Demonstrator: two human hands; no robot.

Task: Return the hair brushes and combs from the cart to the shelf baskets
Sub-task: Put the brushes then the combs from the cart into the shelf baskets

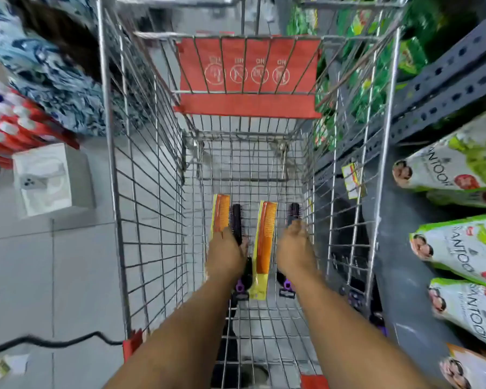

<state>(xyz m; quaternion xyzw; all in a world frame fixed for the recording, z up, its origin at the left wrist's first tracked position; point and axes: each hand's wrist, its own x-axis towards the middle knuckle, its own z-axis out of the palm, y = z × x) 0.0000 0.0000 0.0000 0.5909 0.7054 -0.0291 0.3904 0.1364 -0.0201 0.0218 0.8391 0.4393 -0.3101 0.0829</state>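
My left hand (227,255) is down on the floor of the cart (149,192), curled over the near end of the left comb (220,213) and the stem of the left brush (236,223); the fingers are hidden under the back of the hand, so I cannot tell whether it has actually closed on either or is only resting across them. My right hand (294,249) reaches in the same way, laid over the handle of the right brush (293,211), and again I cannot tell if the grip is made. Between my hands lies the middle comb (264,242), orange on its yellow card, untouched, its card end pointing back toward me. The four pieces lie side by side along the cart's length, bristle and tooth ends away from me, handles near; I judge that is why both hands come in from the handle side, since the purple handle ends (239,286) are the easy parts to take. Working both arms at once lets me lift two pieces per trip, I would guess. Beyond the pieces the red seat flap (249,77) stands folded up at the far end. To my right a grey shelf (443,88) carries green and white pouches (460,248); to my left are red tubes (9,124) and a white box (45,178). I see no baskets here, so nothing is returned yet.
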